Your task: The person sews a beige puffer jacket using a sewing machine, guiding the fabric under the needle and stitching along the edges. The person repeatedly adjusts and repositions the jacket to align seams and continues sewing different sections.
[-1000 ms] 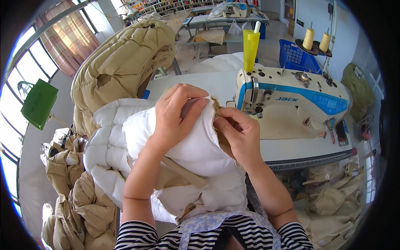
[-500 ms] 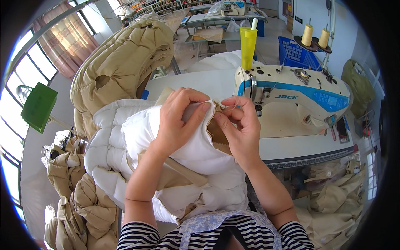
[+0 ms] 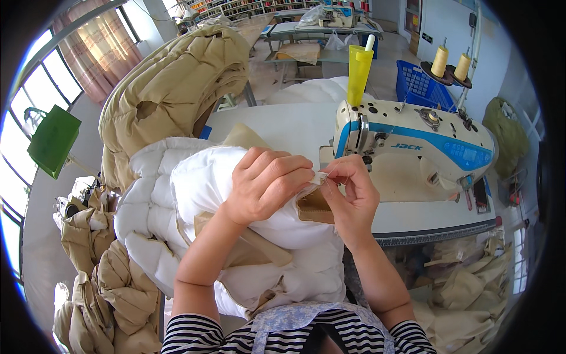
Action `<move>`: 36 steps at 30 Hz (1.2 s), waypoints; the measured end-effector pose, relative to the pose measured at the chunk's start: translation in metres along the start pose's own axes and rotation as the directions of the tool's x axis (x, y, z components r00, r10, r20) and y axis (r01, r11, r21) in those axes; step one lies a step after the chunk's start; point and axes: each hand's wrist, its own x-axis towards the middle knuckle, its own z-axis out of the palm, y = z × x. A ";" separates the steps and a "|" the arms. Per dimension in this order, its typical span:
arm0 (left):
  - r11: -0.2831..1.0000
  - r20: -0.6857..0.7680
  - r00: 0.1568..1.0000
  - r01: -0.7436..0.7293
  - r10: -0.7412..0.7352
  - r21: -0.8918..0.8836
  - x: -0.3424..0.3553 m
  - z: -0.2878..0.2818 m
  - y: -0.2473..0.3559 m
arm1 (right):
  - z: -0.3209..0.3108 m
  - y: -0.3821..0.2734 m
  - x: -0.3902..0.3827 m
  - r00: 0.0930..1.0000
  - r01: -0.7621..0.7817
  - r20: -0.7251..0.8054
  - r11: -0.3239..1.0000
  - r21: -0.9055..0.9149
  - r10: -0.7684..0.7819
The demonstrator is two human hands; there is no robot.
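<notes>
A padded garment piece, white inside with tan fabric (image 3: 314,206) at its opening, lies in front of me. My left hand (image 3: 268,184) is closed on the white garment (image 3: 203,177) near that opening, its fingertips pinching the edge. My right hand (image 3: 352,192) faces it, with thumb and forefinger pinched on thin, pale thread (image 3: 330,173) at the same edge. Both sets of fingertips nearly meet. The spot between them is small, so its details are hard to make out.
A white and blue sewing machine (image 3: 418,138) stands at the right, with a yellow holder (image 3: 358,76) on its head and thread cones (image 3: 440,62) behind. Tan padded garments (image 3: 171,76) are piled at the far left. A green box-shaped thing (image 3: 54,141) hangs near the window.
Both hands have moved slightly right and nearer to me. The left fingers now cover more of the edge, and the tan opening shows less. The view has shifted a little.
</notes>
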 end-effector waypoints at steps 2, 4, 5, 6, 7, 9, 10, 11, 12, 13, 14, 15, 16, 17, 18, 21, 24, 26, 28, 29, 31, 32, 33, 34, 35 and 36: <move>1.000 0.000 1.000 0.018 -0.018 0.000 0.000 -0.001 0.000 | 0.001 -0.003 0.001 1.000 0.005 0.010 1.000 -0.003 -0.005; 0.999 0.002 0.999 0.043 -0.043 0.003 0.001 0.000 -0.001 | 0.002 -0.008 0.003 0.999 0.041 0.023 0.999 -0.031 -0.041; 0.998 0.003 0.998 0.057 -0.058 0.005 0.002 0.000 -0.002 | 0.003 -0.012 0.003 0.999 0.036 0.036 0.998 -0.058 -0.034; 0.998 -0.002 0.998 0.070 -0.070 0.005 0.003 0.001 -0.002 | 0.003 -0.014 0.003 0.998 0.042 0.043 0.996 -0.084 -0.039; 0.996 0.000 0.997 0.083 -0.083 0.010 0.003 0.002 -0.002 | 0.005 -0.017 0.003 0.998 0.056 0.037 0.993 -0.104 -0.053; 0.994 0.002 0.994 0.111 -0.111 0.012 0.006 0.002 0.000 | 0.008 -0.019 0.004 0.999 0.050 0.020 0.988 -0.148 -0.048; 0.990 0.014 0.990 0.137 -0.137 -0.016 0.008 0.001 0.001 | 0.009 -0.019 0.004 1.000 0.023 0.018 0.982 -0.187 -0.020; 0.985 0.033 0.985 0.169 -0.167 -0.042 0.010 -0.001 0.001 | 0.009 -0.018 0.006 1.000 0.023 0.005 0.987 -0.161 -0.022; 0.977 0.053 0.979 0.200 -0.197 -0.067 0.012 -0.004 0.001 | 0.009 -0.017 0.007 1.000 -0.004 0.008 0.988 -0.154 0.006; 0.914 0.144 0.933 0.353 -0.329 -0.199 0.015 -0.008 0.000 | 0.008 -0.015 0.009 1.000 -0.020 0.012 0.990 -0.142 0.022; 0.809 0.250 0.864 0.500 -0.438 -0.310 0.018 -0.013 -0.002 | 0.006 -0.014 0.011 0.998 -0.048 0.032 0.991 -0.125 0.052; 0.680 0.365 0.791 0.610 -0.491 -0.406 0.022 -0.018 -0.005 | 0.004 -0.013 0.014 0.996 -0.065 0.054 0.992 -0.104 0.071; 0.382 0.523 0.604 0.792 -0.602 -0.475 0.026 -0.024 -0.009 | 0.002 -0.012 0.015 0.995 -0.065 0.067 0.995 -0.076 0.070; 0.318 0.616 0.547 0.835 -0.566 -0.449 0.030 -0.028 -0.016 | 0.000 -0.012 0.017 0.991 -0.092 0.086 0.992 -0.083 0.099; 0.251 0.694 0.470 0.882 -0.546 -0.399 0.035 -0.031 -0.024 | -0.001 -0.012 0.018 0.990 -0.099 0.096 0.992 -0.082 0.107; 0.506 0.657 0.632 0.758 -0.411 -0.412 0.043 -0.037 -0.030 | -0.003 -0.016 0.021 0.985 -0.106 0.124 0.988 -0.113 0.120; 0.503 0.735 0.551 0.799 -0.395 -0.329 0.048 -0.043 -0.029 | -0.002 -0.019 0.023 0.991 -0.040 0.117 0.986 -0.159 0.059; 0.527 0.741 0.534 0.800 -0.407 -0.287 0.050 -0.048 -0.029 | 0.000 -0.020 0.024 0.993 0.019 0.120 0.981 -0.192 0.004; 0.596 0.731 0.561 0.758 -0.389 -0.264 0.052 -0.052 -0.029 | 0.002 -0.021 0.024 0.992 0.062 0.123 0.972 -0.227 -0.035; 0.653 0.711 0.601 0.709 -0.364 -0.265 0.053 -0.053 -0.030 | 0.002 -0.021 0.024 0.990 0.084 0.131 0.970 -0.228 -0.055; 0.749 0.684 0.663 0.610 -0.305 -0.257 0.055 -0.054 -0.030 | 0.004 -0.021 0.024 0.987 0.112 0.139 0.966 -0.232 -0.081; 0.789 0.676 0.684 0.562 -0.274 -0.249 0.057 -0.054 -0.030 | 0.004 -0.021 0.024 0.986 0.129 0.136 0.963 -0.236 -0.099; 0.820 0.678 0.690 0.525 -0.254 -0.227 0.059 -0.054 -0.029 | 0.005 -0.020 0.025 0.983 0.143 0.147 0.959 -0.243 -0.109; 0.816 0.663 0.705 0.524 -0.253 -0.246 0.060 -0.054 -0.028 | 0.005 -0.019 0.025 0.981 0.155 0.157 0.956 -0.249 -0.118; 0.806 0.657 0.707 0.535 -0.263 -0.253 0.062 -0.054 -0.026 | 0.005 -0.018 0.025 0.986 0.092 0.153 0.974 -0.207 -0.060; 0.790 0.675 0.680 0.566 -0.285 -0.236 0.063 -0.055 -0.025 | 0.005 -0.016 0.025 0.988 0.030 0.152 0.986 -0.165 -0.005</move>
